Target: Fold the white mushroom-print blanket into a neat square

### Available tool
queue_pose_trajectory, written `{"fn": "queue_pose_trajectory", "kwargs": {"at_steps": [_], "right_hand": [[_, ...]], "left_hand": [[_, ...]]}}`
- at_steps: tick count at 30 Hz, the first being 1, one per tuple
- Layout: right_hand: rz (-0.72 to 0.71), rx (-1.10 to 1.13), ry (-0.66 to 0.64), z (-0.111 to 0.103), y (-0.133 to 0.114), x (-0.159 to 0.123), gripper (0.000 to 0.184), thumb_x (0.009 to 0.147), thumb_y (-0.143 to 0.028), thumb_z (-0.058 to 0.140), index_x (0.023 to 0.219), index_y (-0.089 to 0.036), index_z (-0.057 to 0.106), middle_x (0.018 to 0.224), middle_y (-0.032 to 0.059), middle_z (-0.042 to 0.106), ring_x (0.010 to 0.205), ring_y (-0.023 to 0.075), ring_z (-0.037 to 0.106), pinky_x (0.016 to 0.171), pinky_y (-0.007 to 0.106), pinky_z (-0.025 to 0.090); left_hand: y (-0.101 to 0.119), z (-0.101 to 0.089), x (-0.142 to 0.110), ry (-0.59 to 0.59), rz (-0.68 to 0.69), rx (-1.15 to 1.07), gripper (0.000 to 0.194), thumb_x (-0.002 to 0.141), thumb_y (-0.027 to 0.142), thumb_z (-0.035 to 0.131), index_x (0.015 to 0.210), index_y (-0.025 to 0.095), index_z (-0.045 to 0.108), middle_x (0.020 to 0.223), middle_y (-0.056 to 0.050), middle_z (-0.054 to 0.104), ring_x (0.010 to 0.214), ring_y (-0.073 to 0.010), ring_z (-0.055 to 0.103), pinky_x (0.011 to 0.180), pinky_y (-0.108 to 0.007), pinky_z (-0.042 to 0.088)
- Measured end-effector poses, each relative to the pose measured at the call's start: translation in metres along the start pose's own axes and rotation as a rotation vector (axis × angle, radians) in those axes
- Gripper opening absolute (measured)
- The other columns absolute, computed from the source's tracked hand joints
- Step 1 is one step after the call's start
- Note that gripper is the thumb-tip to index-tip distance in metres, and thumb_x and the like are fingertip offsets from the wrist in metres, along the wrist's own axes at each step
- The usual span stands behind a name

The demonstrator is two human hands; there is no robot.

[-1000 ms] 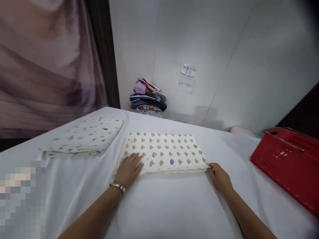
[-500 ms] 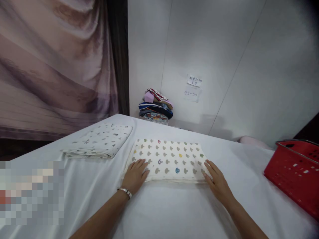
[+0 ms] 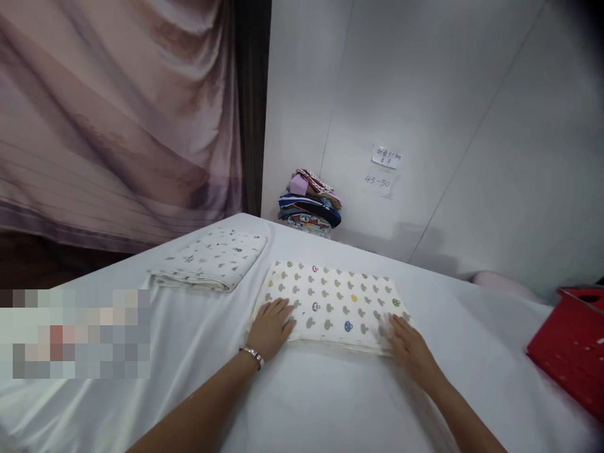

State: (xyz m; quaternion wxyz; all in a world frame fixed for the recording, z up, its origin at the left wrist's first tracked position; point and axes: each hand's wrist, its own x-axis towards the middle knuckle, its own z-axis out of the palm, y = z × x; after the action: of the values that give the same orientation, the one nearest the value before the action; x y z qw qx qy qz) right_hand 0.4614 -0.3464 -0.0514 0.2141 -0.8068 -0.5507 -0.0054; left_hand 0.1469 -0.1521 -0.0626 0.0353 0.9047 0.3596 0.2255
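A folded cream cloth with small coloured mushroom prints [image 3: 335, 303] lies flat on the white-covered table [image 3: 311, 396]. My left hand [image 3: 272, 326], with a bracelet at the wrist, rests palm down on the cloth's near left corner, fingers stretched out. My right hand [image 3: 409, 349] lies flat on the near right corner, fingers spread and slightly blurred. Neither hand holds anything.
A second folded pale printed cloth [image 3: 212, 258] lies to the left. A stack of coloured folded fabrics [image 3: 310, 202] sits at the far edge against the wall. A red plastic basket [image 3: 573, 349] stands at the right. A curtain hangs at the left.
My right hand has moved from pinching the cloth's right corner onto its top, lying flat. The view has shifted left, so everything sits further right. My left hand stays on the cloth.
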Motion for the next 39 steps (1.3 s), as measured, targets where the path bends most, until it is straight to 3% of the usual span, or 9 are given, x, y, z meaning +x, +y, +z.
{"fn": "queue_pose_trajectory", "kwargs": {"at_steps": [3, 6, 11, 17, 24, 27, 33, 36, 39], "right_hand": [[-0.056, 0.029, 0.001, 0.002, -0.027, 0.012, 0.053, 0.088, -0.049, 0.034, 0.132, -0.02, 0.043, 0.142, 0.0063, 0.033, 0.132, 0.024, 0.027, 0.105, 0.045, 0.029], [-0.12, -0.011, -0.087, 0.019, -0.042, 0.016, 0.056, 0.089, -0.049, 0.031, 0.135, -0.019, 0.038, 0.144, 0.0064, 0.029, 0.134, 0.0239, 0.021, 0.108, 0.047, 0.021], [-0.105, -0.097, -0.185, 0.046, -0.036, 0.015, 0.057, 0.088, -0.049, 0.029, 0.136, -0.019, 0.035, 0.144, 0.0049, 0.027, 0.134, 0.0238, 0.018, 0.108, 0.049, 0.018], [-0.109, -0.059, -0.199, 0.042, -0.031, 0.024, 0.058, 0.087, -0.053, 0.03, 0.134, -0.021, 0.041, 0.143, 0.0045, 0.029, 0.134, 0.024, 0.021, 0.106, 0.047, 0.024], [-0.092, -0.074, -0.238, 0.044, -0.041, 0.027, 0.056, 0.087, -0.05, 0.029, 0.133, -0.021, 0.041, 0.144, 0.0036, 0.029, 0.134, 0.0236, 0.021, 0.108, 0.047, 0.019], [-0.094, -0.03, -0.193, 0.036, -0.025, 0.031, 0.057, 0.086, -0.051, 0.03, 0.129, -0.018, 0.047, 0.141, 0.0065, 0.035, 0.131, 0.0231, 0.027, 0.107, 0.042, 0.025], [0.075, -0.163, 0.082, 0.022, 0.046, 0.026, 0.06, 0.081, -0.051, 0.031, 0.121, -0.012, 0.052, 0.133, 0.013, 0.044, 0.125, 0.0281, 0.036, 0.1, 0.044, 0.035], [0.177, -0.18, 0.04, 0.024, 0.062, 0.019, 0.06, 0.08, -0.051, 0.03, 0.124, -0.014, 0.049, 0.131, 0.0111, 0.047, 0.124, 0.0278, 0.038, 0.095, 0.043, 0.039], [0.137, -0.188, -0.016, 0.028, 0.065, 0.017, 0.055, 0.082, -0.048, 0.029, 0.12, -0.017, 0.052, 0.132, 0.0087, 0.048, 0.127, 0.0267, 0.035, 0.096, 0.042, 0.039]], "left_hand": [[0.001, -0.002, 0.0, -0.012, -0.002, -0.002, 0.035, 0.086, 0.034, 0.042, 0.115, 0.022, 0.056, 0.127, -0.006, 0.052, 0.121, -0.0238, 0.042, 0.102, -0.043, 0.031], [0.003, -0.004, -0.001, -0.042, -0.021, -0.015, 0.036, 0.086, 0.033, 0.042, 0.117, 0.02, 0.055, 0.129, -0.007, 0.051, 0.122, -0.0241, 0.04, 0.103, -0.044, 0.029], [0.007, -0.008, -0.004, -0.053, -0.03, -0.051, 0.034, 0.085, 0.032, 0.045, 0.116, 0.021, 0.054, 0.128, -0.006, 0.05, 0.122, -0.0237, 0.04, 0.103, -0.043, 0.028], [0.008, -0.01, -0.005, -0.031, -0.042, -0.098, 0.032, 0.084, 0.03, 0.046, 0.113, 0.022, 0.055, 0.127, -0.007, 0.051, 0.121, -0.0234, 0.039, 0.102, -0.043, 0.028], [0.008, -0.01, -0.006, -0.027, -0.039, -0.088, 0.031, 0.085, 0.031, 0.045, 0.112, 0.022, 0.054, 0.126, -0.005, 0.051, 0.121, -0.0224, 0.04, 0.102, -0.042, 0.028], [0.007, -0.009, -0.005, -0.03, -0.043, -0.085, 0.031, 0.084, 0.031, 0.046, 0.113, 0.022, 0.054, 0.127, -0.005, 0.051, 0.121, -0.0227, 0.04, 0.102, -0.042, 0.028], [0.006, -0.007, -0.003, -0.041, -0.044, -0.09, 0.032, 0.085, 0.031, 0.046, 0.114, 0.022, 0.054, 0.128, -0.005, 0.05, 0.122, -0.0232, 0.039, 0.103, -0.043, 0.027], [0.006, -0.007, -0.003, -0.04, -0.047, -0.091, 0.032, 0.084, 0.031, 0.046, 0.114, 0.022, 0.054, 0.127, -0.005, 0.051, 0.122, -0.0231, 0.039, 0.103, -0.043, 0.028], [0.006, -0.007, -0.003, -0.028, -0.045, -0.086, 0.031, 0.084, 0.031, 0.046, 0.113, 0.022, 0.055, 0.127, -0.005, 0.051, 0.122, -0.0228, 0.039, 0.103, -0.042, 0.028]]}}
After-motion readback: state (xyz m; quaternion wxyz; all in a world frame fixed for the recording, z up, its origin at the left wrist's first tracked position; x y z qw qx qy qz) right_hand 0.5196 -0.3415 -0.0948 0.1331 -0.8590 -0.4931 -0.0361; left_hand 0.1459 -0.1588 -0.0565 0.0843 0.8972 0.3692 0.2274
